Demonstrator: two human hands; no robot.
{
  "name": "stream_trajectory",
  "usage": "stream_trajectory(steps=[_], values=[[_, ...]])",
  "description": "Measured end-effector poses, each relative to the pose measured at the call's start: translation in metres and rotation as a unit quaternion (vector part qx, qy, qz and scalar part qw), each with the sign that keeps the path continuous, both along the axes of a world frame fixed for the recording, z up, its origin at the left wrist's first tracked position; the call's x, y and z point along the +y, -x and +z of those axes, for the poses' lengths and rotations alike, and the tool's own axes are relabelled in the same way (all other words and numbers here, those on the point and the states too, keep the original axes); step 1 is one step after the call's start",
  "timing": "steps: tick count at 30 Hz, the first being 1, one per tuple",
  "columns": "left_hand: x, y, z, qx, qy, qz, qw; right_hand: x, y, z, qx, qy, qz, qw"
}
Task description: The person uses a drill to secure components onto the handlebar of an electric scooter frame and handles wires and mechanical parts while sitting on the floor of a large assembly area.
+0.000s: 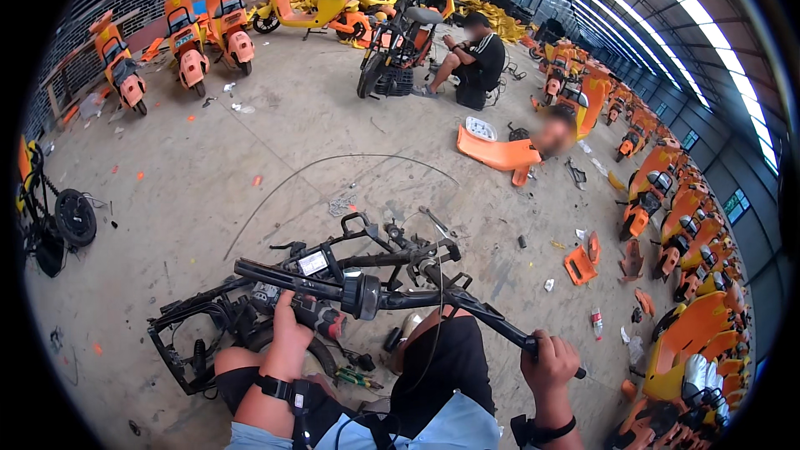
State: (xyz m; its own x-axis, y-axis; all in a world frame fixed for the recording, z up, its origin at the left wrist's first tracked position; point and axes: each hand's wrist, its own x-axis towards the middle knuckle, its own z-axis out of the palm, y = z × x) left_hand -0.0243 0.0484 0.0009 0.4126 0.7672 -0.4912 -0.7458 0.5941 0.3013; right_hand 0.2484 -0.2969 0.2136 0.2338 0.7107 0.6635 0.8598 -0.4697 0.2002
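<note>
A stripped black scooter frame [218, 290] lies on the concrete in front of my legs, its handlebar [492, 317] crossing above my knees. My right hand [552, 360] is wrapped round the bar's right end. My left hand [289, 329] is closed on a red and black power tool [323, 317], held under the left part of the bar; its grip is mostly hidden by my fingers. A white-labelled box [313, 263] sits on the frame just beyond that hand. Green-handled pliers [358, 378] lie between my legs.
A thin cable [333, 158] arcs over the floor beyond the frame. Orange panels [500, 150] and plastic pieces [581, 267] lie right. A bottle [597, 323] lies near my right hand. Rows of scooters [696, 217] line the right side. A person [479, 58] crouches by another scooter.
</note>
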Motion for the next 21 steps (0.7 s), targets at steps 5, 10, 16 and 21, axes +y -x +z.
stream_trajectory(steps=[5,10,16,21], values=[[-0.007,-0.003,0.013,0.027,-0.002,0.013,1.000,0.001,0.001,0.002,-0.009,0.001,-0.003,1.000],[-0.014,-0.006,0.035,0.051,-0.015,-0.001,0.999,-0.001,0.000,-0.001,-0.009,-0.002,-0.005,1.000],[-0.007,0.005,0.005,0.029,0.011,0.014,0.999,0.001,0.000,-0.002,-0.020,-0.005,-0.011,1.000],[-0.007,0.009,0.007,0.031,0.001,0.028,0.999,0.002,0.000,-0.004,-0.022,-0.011,-0.019,1.000]])
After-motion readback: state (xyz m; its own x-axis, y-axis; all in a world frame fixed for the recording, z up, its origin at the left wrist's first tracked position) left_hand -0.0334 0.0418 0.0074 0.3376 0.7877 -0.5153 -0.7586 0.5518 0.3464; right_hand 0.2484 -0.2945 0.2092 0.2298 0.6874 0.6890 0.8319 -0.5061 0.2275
